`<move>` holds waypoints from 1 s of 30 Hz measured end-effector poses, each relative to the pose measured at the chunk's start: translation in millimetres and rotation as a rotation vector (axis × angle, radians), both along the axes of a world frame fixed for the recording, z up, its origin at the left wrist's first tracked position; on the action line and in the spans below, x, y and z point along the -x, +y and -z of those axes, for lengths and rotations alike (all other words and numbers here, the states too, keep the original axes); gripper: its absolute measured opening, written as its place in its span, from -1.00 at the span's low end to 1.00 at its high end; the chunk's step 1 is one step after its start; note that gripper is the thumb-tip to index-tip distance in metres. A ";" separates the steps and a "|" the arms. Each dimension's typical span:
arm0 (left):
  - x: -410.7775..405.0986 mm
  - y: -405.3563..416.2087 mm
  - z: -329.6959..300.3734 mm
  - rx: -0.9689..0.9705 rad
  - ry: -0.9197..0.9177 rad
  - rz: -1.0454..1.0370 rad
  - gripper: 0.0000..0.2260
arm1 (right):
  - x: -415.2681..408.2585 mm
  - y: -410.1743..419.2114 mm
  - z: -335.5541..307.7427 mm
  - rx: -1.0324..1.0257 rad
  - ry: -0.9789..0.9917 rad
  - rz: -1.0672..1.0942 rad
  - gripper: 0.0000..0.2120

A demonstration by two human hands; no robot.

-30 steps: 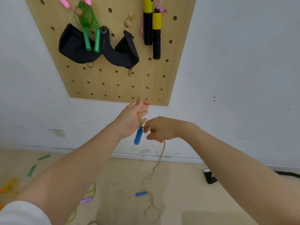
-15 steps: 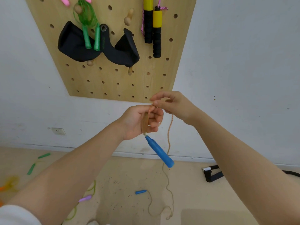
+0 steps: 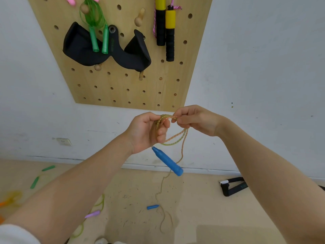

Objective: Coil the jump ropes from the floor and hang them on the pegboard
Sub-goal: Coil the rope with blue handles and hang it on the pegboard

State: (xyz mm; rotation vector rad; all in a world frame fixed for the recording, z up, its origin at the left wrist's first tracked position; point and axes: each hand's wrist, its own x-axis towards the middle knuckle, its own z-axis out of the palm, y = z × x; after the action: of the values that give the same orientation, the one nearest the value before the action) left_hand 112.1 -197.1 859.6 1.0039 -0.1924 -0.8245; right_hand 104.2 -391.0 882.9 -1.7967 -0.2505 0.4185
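Observation:
My left hand (image 3: 146,132) grips several loops of a braided orange-green jump rope (image 3: 175,138). One blue handle (image 3: 167,161) hangs from under that hand. My right hand (image 3: 195,121) pinches the rope close beside the left hand's fingers. The loose end trails down to the floor, where the second blue handle (image 3: 152,207) lies. Above both hands the wooden pegboard (image 3: 123,88) carries a coiled green rope (image 3: 95,23) and a yellow-and-black-handled rope (image 3: 166,30). A bare peg (image 3: 139,16) sticks out between them.
A black padded strap (image 3: 105,51) hangs on the board. On the floor lie green handles (image 3: 41,175), a purple handle (image 3: 92,214) with yellow-green rope, an orange rope (image 3: 8,199) at far left and a black handle grip (image 3: 233,186) at right.
My right hand has brought another turn of rope onto my left hand and now pinches it beside the fingers. More rope has lifted off the floor, and the blue handle swung out to the right.

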 end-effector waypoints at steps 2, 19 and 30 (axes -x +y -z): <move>1.9 -0.6 -0.7 0.034 -0.020 0.055 -0.65 | -1.5 0.1 2.6 -0.113 -0.009 0.071 -0.85; -2.4 -8.8 -10.2 0.159 0.046 -0.048 -0.57 | -4.6 18.1 9.7 -0.394 0.105 0.152 -0.88; -10.7 -2.9 -16.4 0.299 0.003 -0.165 -0.69 | 2.5 20.8 37.6 0.454 -0.061 0.095 -0.75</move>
State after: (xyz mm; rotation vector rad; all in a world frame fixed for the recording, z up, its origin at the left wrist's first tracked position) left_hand 122.8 -199.9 876.0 0.7264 -0.2200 -0.6246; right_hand 101.7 -370.3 845.3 -2.2589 -0.1161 0.3722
